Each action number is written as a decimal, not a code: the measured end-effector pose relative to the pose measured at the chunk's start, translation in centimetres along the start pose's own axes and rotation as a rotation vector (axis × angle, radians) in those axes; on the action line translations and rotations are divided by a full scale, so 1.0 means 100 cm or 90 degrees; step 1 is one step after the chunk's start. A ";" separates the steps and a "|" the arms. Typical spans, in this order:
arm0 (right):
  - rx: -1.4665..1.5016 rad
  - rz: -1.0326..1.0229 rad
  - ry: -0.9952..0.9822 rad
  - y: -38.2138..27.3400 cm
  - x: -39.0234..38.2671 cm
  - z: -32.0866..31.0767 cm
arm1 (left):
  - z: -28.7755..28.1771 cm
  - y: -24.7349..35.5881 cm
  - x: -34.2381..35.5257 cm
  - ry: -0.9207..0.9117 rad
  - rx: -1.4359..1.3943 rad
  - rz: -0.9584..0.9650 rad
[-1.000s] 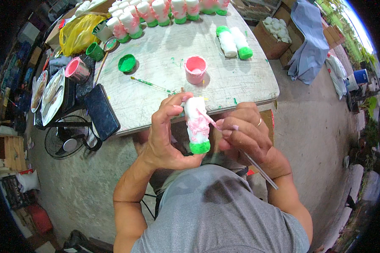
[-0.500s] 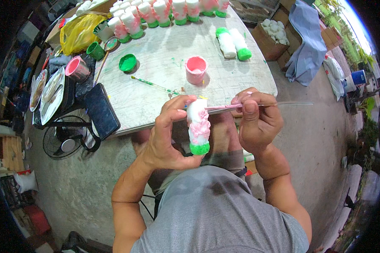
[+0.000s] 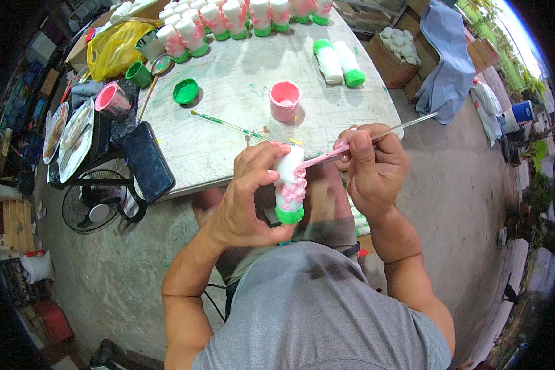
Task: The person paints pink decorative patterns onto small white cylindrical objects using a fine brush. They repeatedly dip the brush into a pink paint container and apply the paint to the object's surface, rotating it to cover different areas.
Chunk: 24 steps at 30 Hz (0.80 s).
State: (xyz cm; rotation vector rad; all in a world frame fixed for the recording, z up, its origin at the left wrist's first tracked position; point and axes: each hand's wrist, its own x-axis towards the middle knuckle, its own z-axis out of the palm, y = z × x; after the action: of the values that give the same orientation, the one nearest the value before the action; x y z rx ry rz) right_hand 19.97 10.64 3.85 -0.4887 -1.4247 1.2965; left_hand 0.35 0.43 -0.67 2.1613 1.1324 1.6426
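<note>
My left hand (image 3: 248,197) grips a small white figure (image 3: 290,186) with a green base and pink petals on its lower half, held upright over my lap. In my right hand (image 3: 369,165) is a thin paintbrush (image 3: 376,137); its pink tip touches the upper side of the figure. A pink cup of paint (image 3: 284,100) stands on the white table (image 3: 228,129) just beyond my hands. Another brush (image 3: 225,125) lies flat on the table to the left of that cup.
Rows of painted figures (image 3: 228,17) line the table's far edge, and two white figures with green bases (image 3: 339,61) lie near the right side. A green paint lid (image 3: 185,91), a pink pot (image 3: 112,100), a dark tablet (image 3: 148,161), a fan (image 3: 92,209) and a box of white pieces (image 3: 398,46) surround it.
My right hand has risen from beside my lap and turned, so that the brush now lies across the top of the figure. The left hand has kept the figure nearly in place.
</note>
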 end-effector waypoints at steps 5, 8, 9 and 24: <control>0.005 -0.028 0.015 0.002 -0.002 -0.003 | 0.002 0.000 0.001 0.002 0.024 0.001; -0.043 -0.058 -0.004 0.002 -0.006 -0.004 | 0.004 0.001 0.002 0.004 0.037 0.001; -0.072 -0.078 -0.001 0.005 -0.007 -0.006 | 0.004 0.002 0.002 0.004 0.037 0.002; -0.252 -0.418 -0.168 -0.008 -0.003 -0.012 | 0.005 0.003 0.003 0.026 -0.006 -0.025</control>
State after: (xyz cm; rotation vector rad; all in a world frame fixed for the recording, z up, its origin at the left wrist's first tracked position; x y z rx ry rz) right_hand 21.42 10.64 4.13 -0.0761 -1.8702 0.5632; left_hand 0.92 0.58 -0.44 2.0961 1.1681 1.6788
